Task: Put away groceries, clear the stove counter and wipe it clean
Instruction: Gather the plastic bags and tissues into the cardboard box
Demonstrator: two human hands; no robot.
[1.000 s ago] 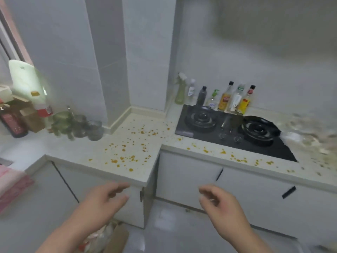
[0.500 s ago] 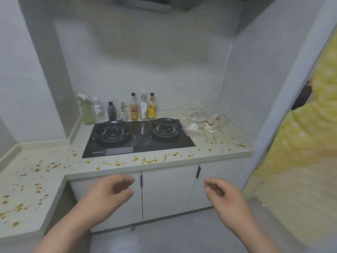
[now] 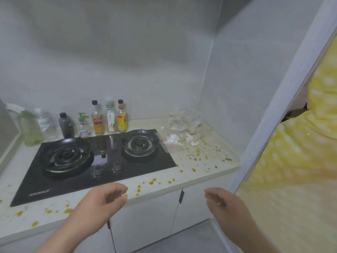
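Now | 7 bottles [image 3: 98,121] | 2 burners [image 3: 67,156] | left hand [image 3: 98,203], right hand [image 3: 226,205] relaxed (loosely curled)

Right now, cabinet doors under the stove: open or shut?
Shut. Both cabinet doors sit flush below the counter, with only a thin seam between them, and no interior shows.

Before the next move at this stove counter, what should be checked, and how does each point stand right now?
1. Left hand free: ok, holds nothing.
2. Right hand free: ok, holds nothing.
3. Counter cleared: not ok; crumpled bags and bottles stand on it.
4. Orange spots wiped: not ok.
5. Wiping cloth in view: not ok, none seen.
6. Stove knobs off: cannot tell.
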